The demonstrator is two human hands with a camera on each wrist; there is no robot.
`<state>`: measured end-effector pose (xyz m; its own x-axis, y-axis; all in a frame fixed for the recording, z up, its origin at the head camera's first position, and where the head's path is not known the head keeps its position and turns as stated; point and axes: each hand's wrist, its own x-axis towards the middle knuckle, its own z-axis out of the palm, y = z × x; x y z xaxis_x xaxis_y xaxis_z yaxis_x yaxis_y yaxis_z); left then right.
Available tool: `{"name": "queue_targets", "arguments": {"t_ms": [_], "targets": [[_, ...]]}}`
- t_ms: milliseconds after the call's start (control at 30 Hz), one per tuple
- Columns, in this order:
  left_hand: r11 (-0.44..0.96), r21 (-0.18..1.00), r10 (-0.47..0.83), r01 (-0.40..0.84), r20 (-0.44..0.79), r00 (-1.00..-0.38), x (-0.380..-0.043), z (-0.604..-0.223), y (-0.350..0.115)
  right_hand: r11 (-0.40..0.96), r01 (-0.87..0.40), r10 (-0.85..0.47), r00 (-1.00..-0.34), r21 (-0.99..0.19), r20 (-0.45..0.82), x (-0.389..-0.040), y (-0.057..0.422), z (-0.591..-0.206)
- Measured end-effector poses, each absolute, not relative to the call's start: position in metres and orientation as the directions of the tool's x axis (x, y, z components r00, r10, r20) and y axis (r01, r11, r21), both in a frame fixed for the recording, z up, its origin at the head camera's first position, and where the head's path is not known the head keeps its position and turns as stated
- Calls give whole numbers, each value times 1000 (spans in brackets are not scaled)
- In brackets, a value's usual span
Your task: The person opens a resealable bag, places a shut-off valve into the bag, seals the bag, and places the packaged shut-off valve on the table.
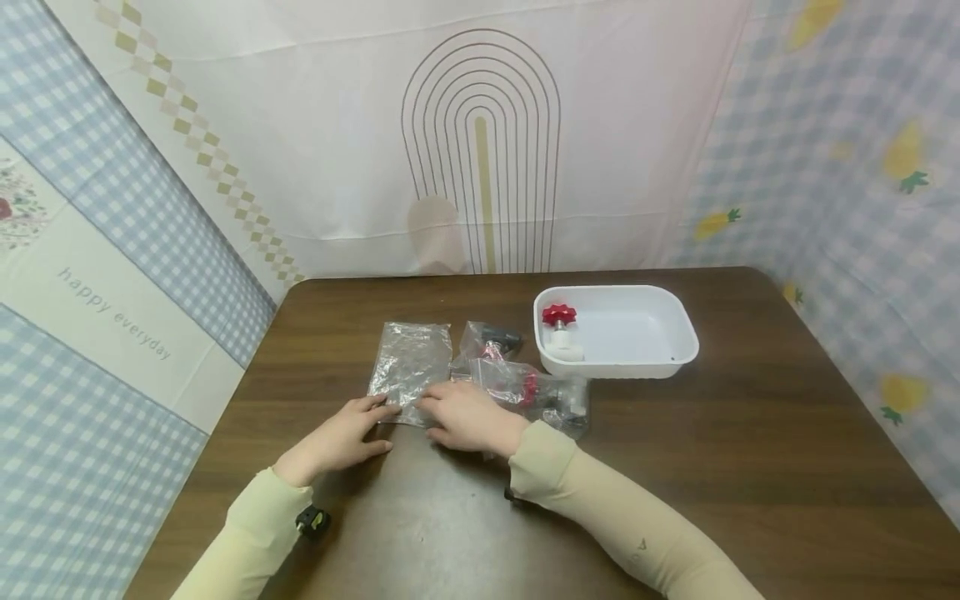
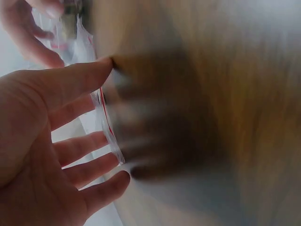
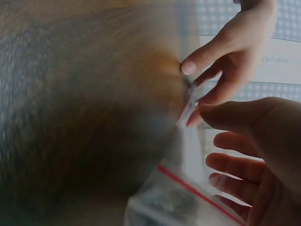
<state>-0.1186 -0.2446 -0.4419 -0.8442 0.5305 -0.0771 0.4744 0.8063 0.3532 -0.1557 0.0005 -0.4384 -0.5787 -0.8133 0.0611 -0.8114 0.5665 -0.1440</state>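
A clear plastic zip bag [image 1: 411, 354], flat and with nothing visible inside, lies on the table in front of both hands. My left hand [image 1: 337, 440] rests at its near left corner, fingers spread. In the left wrist view the fingertips lie along the bag's red-lined edge [image 2: 109, 120]. My right hand [image 1: 467, 415] touches the near right part of the same bag, its fingers relaxed. Right beside that hand lies a second clear bag [image 1: 517, 385] holding a fitting with a red part; its red zip line [image 3: 190, 186] shows in the right wrist view.
Behind the second bag is another clear bag [image 1: 487, 340] with a dark and red fitting. A white tray [image 1: 660, 371] stands at the back right, holding a white valve with a red handwheel [image 1: 559, 314]. Patterned cloth [image 1: 337, 150] hangs behind the brown table [image 1: 735, 467].
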Motion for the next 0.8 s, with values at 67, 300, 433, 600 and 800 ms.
{"name": "queue_targets", "arguments": {"t_ms": [67,300,433,600,800], "targets": [[806,345,531,482,-60,-845,-115,-444,-239,565,-817,-818,-573,-120,47,-155,-1,-444],[785,286,565,549,30,-824,-108,-448,-230,536,-841,-840,-541,-75,53,-153,-1,-458],[761,266,594,592,79,-800,-110,-451,-228,524,-850,-844,-527,-53,101,-153,0,-459],[740,285,608,609,104,-787,-112,-454,-224,519,-854,-843,-518,-31,147,-151,0,-460],[741,278,600,612,136,-788,-113,-456,-220,540,-841,-830,-538,-30,151,-151,-2,-459]]}}
